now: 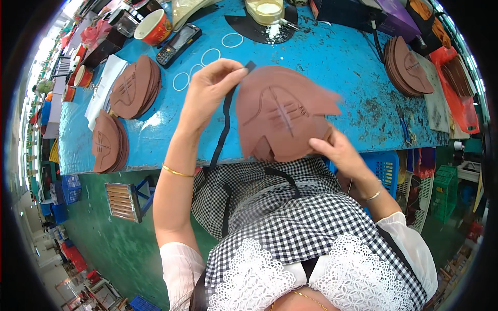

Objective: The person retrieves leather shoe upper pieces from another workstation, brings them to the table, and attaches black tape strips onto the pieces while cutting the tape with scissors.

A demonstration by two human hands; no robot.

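Note:
A brown leather-like piece (264, 116), rounded at the far end and notched at the near end, is held over the blue table's front edge. Dark curved and straight lines mark its face, and more layers show beneath its near notch. My right hand (342, 153) grips its lower right side, thumb on top and fingers hidden underneath. At the piece's upper left, my left hand (210, 85) pinches a narrow black strip (226, 119) close to one end. The rest of that strip hangs down past the table edge. Whether the strip touches the piece, I cannot tell.
Similar brown pieces lie in stacks at left (132, 88), near left (110, 144) and far right (407, 67). Beyond my left hand are thin white rings (232, 40), a handheld keypad device (179, 45) and a red cup (153, 27). Blue-handled pliers (403, 124) lie right.

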